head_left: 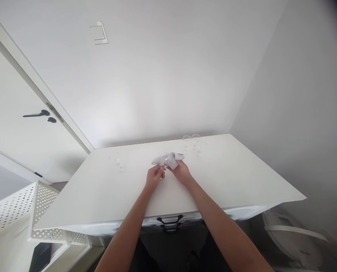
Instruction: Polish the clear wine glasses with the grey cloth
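Over the middle of a white table [227, 181], both my hands meet around a clear stemmed glass [165, 163]. My left hand [154, 176] is closed on the glass's stem. My right hand [182, 172] is closed on a pale grey cloth [172, 159] that is pressed against the glass's bowl. The bowl is largely hidden by the cloth.
Three clear stemmed glasses [194, 143] stand at the table's far edge, right of centre. Another glass [116, 160] stands left of my hands. A white perforated shelf unit [29, 215] is at lower left, a door with a black handle [36, 114] behind it, and walls close behind and right.
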`<state>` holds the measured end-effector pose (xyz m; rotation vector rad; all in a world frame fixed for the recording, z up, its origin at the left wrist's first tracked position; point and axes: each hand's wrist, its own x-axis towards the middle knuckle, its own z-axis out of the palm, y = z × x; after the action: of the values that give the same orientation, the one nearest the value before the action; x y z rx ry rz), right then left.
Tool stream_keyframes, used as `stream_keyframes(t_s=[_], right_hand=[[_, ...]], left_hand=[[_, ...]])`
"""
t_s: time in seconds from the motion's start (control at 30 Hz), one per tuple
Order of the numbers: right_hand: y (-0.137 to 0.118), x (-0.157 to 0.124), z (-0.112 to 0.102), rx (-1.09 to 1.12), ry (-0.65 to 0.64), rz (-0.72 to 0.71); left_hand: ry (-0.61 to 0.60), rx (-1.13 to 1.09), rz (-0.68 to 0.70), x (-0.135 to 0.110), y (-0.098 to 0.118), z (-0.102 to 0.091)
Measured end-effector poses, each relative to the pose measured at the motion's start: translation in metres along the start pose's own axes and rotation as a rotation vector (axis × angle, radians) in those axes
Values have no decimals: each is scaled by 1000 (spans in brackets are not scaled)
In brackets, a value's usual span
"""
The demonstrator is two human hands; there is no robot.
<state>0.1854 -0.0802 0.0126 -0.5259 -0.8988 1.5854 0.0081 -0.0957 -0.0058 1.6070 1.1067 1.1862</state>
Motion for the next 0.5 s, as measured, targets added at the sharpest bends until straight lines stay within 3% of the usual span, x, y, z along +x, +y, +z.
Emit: stream_keyframes(t_s=[0.13, 0.3, 0.4, 0.5], right_hand=[[3, -6, 3, -273, -1, -179], [7, -9, -5, -783, -120, -525], [15, -6, -11, -1024, -67, -735], [20, -5, -14, -1090, 48, -834]], left_hand=[[90, -94, -77, 2, 1, 0], [-39, -73, -57, 0, -1, 3], [-87, 52, -48, -3, -1, 4], [-142, 184, 32, -7, 3, 5]])
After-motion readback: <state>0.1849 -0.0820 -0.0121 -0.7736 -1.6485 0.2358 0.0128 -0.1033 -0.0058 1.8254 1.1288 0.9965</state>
